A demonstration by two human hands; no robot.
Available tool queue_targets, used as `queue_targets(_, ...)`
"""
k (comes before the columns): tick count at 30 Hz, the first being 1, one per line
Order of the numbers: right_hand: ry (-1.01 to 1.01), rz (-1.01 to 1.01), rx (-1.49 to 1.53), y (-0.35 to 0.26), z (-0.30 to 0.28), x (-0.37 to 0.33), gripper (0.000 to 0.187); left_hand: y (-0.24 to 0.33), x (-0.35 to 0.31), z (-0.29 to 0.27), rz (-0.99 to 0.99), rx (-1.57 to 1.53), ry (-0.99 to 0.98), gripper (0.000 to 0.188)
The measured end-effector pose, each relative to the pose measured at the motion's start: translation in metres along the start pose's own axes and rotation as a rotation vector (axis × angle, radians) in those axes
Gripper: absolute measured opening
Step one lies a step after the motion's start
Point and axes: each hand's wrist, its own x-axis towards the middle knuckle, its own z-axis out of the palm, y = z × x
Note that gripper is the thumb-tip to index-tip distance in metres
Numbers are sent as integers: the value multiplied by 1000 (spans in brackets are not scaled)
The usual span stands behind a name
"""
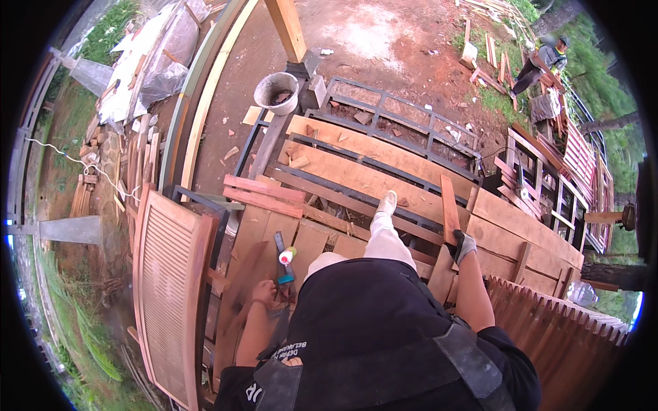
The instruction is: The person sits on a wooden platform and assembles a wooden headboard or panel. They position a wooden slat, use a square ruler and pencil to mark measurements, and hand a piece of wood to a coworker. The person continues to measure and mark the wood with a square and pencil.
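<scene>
My right hand (465,245), in a grey and black glove, is closed around the near end of a narrow reddish-brown wooden board (449,205) that points away from me. My left hand (264,292) is bare and low at my left side, its fingers blurred. Beside it lies a dark brown plank (248,279), also smeared; whether the hand touches it is unclear. Just right of that hand lie a small white bottle (285,257) with red and green on it and a grey tool with a teal end (285,279).
Planks on a dark metal frame (404,123) lie ahead, with gaps between them. A louvred wooden panel (171,294) stands at left, slatted wood (548,335) at right. A bucket (276,93) stands by a post. Another person (545,65) carries wood at far right.
</scene>
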Motion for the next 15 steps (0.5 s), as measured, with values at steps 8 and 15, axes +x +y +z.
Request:
queue_targets(8,-13,-17,148,-29,12,95,21,77,77,126,566,1467,-327,26)
queue_targets(15,196,-245,-128,-70,-27,208,20,291,120,306,413,195,-415,18)
